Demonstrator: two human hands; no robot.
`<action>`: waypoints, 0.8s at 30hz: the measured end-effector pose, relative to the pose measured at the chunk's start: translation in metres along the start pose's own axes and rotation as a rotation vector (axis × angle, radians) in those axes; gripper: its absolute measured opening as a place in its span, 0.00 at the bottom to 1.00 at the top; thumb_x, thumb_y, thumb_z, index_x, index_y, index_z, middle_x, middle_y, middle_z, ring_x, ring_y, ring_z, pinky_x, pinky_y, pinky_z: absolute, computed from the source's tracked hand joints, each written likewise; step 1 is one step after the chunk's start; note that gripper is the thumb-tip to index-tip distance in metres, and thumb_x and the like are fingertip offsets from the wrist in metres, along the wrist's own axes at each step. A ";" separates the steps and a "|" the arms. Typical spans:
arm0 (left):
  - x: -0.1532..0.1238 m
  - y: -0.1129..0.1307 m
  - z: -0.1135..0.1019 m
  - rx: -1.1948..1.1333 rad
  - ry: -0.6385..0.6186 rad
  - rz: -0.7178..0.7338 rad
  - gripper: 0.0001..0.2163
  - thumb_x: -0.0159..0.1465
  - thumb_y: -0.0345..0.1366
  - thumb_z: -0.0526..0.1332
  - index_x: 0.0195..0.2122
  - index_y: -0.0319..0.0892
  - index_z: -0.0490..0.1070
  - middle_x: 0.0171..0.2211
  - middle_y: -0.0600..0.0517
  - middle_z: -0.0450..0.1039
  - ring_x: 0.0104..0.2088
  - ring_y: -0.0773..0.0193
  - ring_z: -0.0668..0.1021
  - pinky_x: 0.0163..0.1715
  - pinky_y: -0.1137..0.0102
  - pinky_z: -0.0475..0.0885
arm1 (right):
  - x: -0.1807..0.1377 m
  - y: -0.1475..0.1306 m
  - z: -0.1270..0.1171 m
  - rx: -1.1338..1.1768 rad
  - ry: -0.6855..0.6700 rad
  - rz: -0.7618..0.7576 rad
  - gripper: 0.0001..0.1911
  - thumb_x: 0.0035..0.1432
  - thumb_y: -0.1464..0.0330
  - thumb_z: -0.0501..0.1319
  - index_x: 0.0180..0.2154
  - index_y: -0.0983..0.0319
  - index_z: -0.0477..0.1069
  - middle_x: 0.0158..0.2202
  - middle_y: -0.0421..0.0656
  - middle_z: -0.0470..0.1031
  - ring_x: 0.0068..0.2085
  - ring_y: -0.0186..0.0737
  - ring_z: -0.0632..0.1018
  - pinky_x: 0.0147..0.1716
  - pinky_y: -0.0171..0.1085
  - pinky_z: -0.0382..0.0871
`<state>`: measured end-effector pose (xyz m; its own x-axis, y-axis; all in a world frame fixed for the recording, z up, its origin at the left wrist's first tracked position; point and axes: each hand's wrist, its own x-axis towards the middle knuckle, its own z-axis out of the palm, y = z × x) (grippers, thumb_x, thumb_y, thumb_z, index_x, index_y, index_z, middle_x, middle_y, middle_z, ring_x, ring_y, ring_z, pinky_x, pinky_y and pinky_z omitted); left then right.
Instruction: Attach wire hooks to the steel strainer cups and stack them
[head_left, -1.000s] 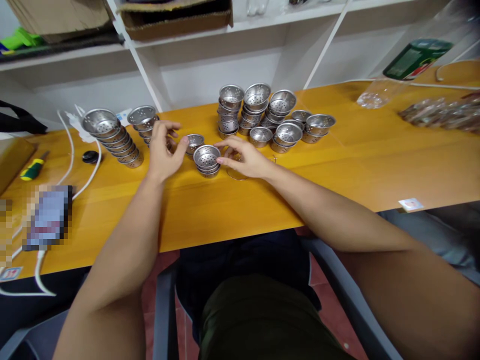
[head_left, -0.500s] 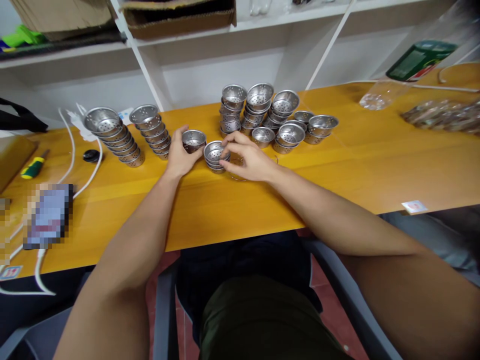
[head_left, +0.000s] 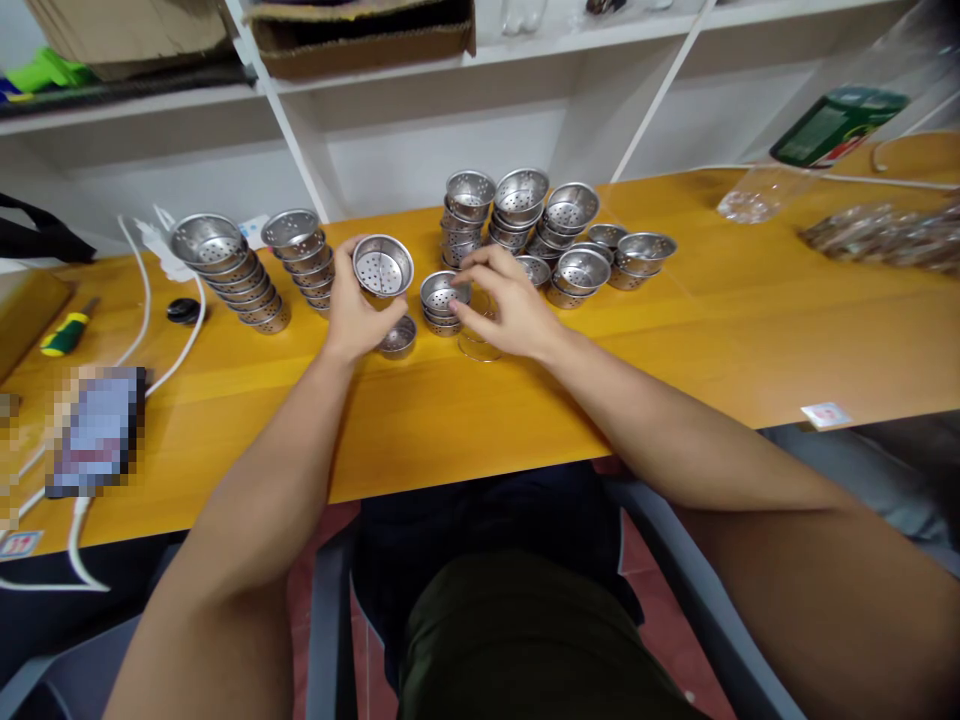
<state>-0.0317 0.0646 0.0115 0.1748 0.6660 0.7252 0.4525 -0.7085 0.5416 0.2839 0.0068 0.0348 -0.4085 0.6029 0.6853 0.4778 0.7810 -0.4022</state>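
Note:
My left hand [head_left: 358,312] is closed round a perforated metal cup [head_left: 383,266], holding it tilted so that its holed bottom shows. Below it, a smaller metal cup [head_left: 399,338] sits on the table, partly behind my thumb. My right hand [head_left: 510,305] has curved fingers and thumb at the right rim of a short stack of perforated cups [head_left: 442,305], and seems to grip it. A thin wire ring [head_left: 480,350] lies under my right hand.
Two tall cup stacks [head_left: 225,270] stand at the left, and several more stacks [head_left: 521,195] at the back centre. A phone [head_left: 101,430] with white cables, a screwdriver [head_left: 67,333] and a black cap [head_left: 182,311] are left. A plastic bottle [head_left: 836,125] leans at the right.
The left hand's cup has risen and tilted, and a small cup now shows below it. The short stack has shifted slightly right and away from me, along with my right hand.

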 end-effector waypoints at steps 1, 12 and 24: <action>0.000 0.013 -0.002 0.003 -0.014 0.034 0.48 0.66 0.58 0.86 0.78 0.50 0.63 0.73 0.38 0.77 0.79 0.30 0.80 0.85 0.35 0.75 | 0.002 -0.005 -0.002 -0.006 0.023 -0.040 0.23 0.86 0.48 0.64 0.66 0.53 0.85 0.68 0.56 0.83 0.71 0.69 0.82 0.78 0.72 0.76; -0.002 0.075 0.005 0.034 -0.232 0.217 0.33 0.71 0.53 0.82 0.69 0.51 0.70 0.63 0.44 0.82 0.63 0.43 0.87 0.67 0.47 0.86 | 0.008 -0.040 -0.004 -0.202 -0.153 -0.332 0.17 0.89 0.63 0.55 0.58 0.58 0.83 0.63 0.55 0.84 0.60 0.59 0.84 0.62 0.59 0.82; -0.001 0.080 0.013 0.048 -0.211 0.362 0.30 0.76 0.51 0.77 0.72 0.51 0.67 0.64 0.41 0.82 0.63 0.42 0.87 0.67 0.46 0.85 | 0.012 -0.039 -0.004 0.129 -0.005 -0.319 0.14 0.87 0.56 0.65 0.46 0.55 0.70 0.47 0.46 0.76 0.48 0.51 0.79 0.50 0.51 0.80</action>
<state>0.0161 0.0103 0.0487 0.5030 0.4128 0.7593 0.3686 -0.8971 0.2436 0.2637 -0.0167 0.0614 -0.5254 0.3251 0.7863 0.2234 0.9444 -0.2412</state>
